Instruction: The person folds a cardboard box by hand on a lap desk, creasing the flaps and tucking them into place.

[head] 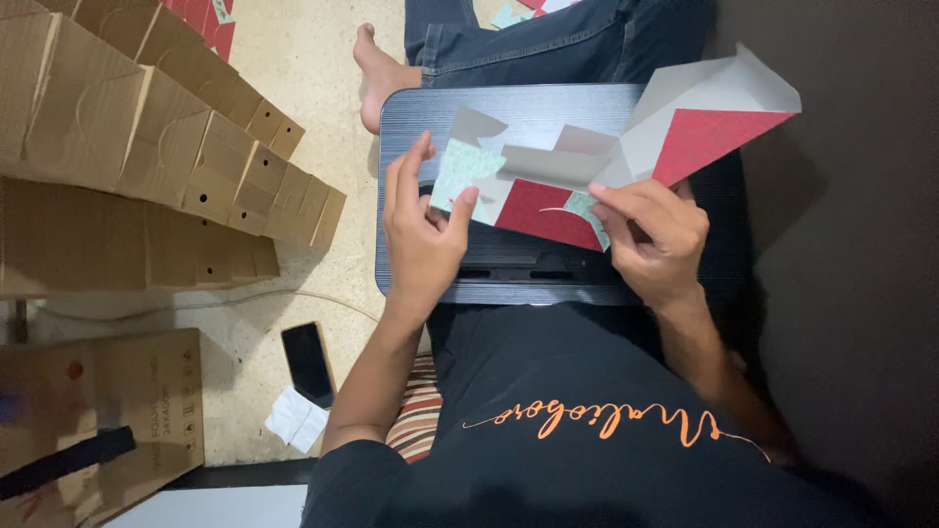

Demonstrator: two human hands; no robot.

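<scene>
We've got the flat card blank (577, 166) spread over the black lap desk (528, 264), which sits across our lap w/ our own leg in jeans (558, 39) and bare foot (377, 73) just beyond it. The blank is red and pale green patterned on one face, grey-white on the other, w/ flaps sticking up at diff angles; the big red/white flap lifts off the desk's right edge. Our left hand (421, 230) pinches the pale green flap at the blank's left end, thumb on top, fingers narrow round the edge. Our right hand (650, 235) is closed on the lower middle, fingertips pressing where red panel meets a green tab. So both hands are holding the same piece, approx opposite ends. Risks as we judge them: thin card could crease off the score line if the two hands pull unevenly; the raised right flap hangs past the desk w/o support, so it may bend or catch; and the desk only rests on our lap, so a hard press could tip it. On the floor to our left, well apart: rows of brown paper bags (186, 147), a cardboard box (98, 420), a phone (308, 362) beside a white tissue (295, 418).
</scene>
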